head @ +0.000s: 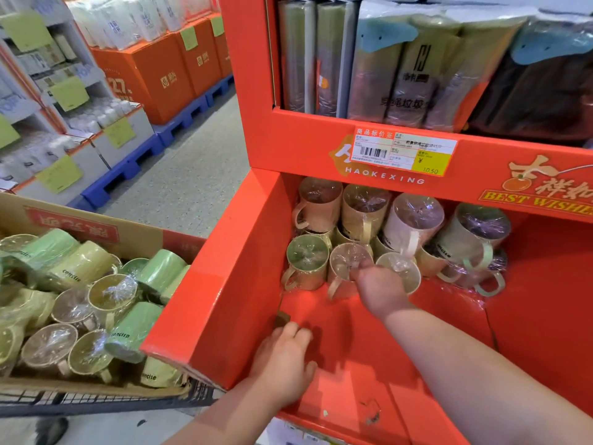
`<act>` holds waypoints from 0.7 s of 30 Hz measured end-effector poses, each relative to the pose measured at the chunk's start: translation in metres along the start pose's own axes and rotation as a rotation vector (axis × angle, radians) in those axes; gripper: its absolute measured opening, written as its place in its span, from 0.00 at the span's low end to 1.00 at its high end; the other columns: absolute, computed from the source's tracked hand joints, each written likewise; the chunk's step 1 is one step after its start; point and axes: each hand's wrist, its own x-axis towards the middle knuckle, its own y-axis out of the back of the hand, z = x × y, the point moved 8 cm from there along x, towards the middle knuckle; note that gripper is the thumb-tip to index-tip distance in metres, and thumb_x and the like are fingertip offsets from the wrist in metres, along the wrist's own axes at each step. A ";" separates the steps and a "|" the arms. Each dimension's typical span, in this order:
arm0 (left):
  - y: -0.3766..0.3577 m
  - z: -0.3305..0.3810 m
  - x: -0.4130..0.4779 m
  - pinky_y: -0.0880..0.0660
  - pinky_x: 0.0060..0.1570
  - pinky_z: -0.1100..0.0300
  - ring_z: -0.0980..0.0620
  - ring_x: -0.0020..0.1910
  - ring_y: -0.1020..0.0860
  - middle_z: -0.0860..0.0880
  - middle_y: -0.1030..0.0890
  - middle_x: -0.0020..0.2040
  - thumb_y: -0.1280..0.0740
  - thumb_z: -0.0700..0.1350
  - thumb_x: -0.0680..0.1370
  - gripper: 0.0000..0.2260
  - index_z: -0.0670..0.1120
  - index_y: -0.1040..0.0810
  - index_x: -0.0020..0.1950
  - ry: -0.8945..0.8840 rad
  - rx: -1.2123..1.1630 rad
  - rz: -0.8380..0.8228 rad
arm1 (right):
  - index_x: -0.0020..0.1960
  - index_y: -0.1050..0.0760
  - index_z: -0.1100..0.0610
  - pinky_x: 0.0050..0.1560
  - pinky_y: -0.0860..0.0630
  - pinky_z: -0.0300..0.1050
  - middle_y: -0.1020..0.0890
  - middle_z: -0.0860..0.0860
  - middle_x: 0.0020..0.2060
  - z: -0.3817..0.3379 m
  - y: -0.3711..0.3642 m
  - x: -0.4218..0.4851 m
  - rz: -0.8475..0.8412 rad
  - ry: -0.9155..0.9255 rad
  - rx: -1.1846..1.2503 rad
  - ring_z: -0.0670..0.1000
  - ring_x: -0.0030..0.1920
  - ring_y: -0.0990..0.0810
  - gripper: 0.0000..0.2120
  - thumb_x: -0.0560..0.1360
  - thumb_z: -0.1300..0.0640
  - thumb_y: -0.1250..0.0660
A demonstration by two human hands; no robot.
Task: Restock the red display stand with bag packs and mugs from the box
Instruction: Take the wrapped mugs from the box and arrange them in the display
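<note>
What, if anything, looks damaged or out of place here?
The shelf floor of the red display stand shows dark scuffs and a torn-looking spot near its front edge. The mugs behind lie tipped on their sides in a loose pile.

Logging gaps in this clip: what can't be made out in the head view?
Head view:
- Right hand: fingertips hidden by its own back at a wrapped mug; grip unclear.
- Price tag small print: too small.
- Bag packs: tops cut by the top edge.
- Box: left part beyond the left edge.
</note>
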 end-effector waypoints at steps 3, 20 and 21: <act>-0.001 0.001 0.000 0.33 0.63 0.54 0.48 0.64 0.32 0.51 0.32 0.63 0.39 0.53 0.76 0.18 0.51 0.32 0.65 -0.002 -0.008 -0.006 | 0.62 0.26 0.53 0.52 0.24 0.49 0.26 0.55 0.60 0.002 -0.001 0.001 -0.007 -0.031 0.016 0.57 0.57 0.21 0.16 0.77 0.63 0.43; -0.003 -0.002 -0.006 0.33 0.62 0.54 0.47 0.63 0.32 0.50 0.32 0.63 0.42 0.52 0.77 0.16 0.50 0.31 0.63 -0.024 -0.001 -0.012 | 0.64 0.27 0.53 0.56 0.27 0.49 0.26 0.54 0.60 -0.061 0.010 0.029 0.037 0.055 0.148 0.57 0.61 0.26 0.19 0.76 0.65 0.42; -0.003 -0.002 -0.005 0.33 0.62 0.54 0.47 0.63 0.32 0.50 0.32 0.63 0.42 0.52 0.77 0.16 0.50 0.31 0.63 -0.024 0.001 -0.013 | 0.63 0.26 0.53 0.56 0.27 0.49 0.25 0.54 0.59 -0.061 0.010 0.032 0.028 0.043 0.177 0.57 0.61 0.25 0.18 0.76 0.65 0.42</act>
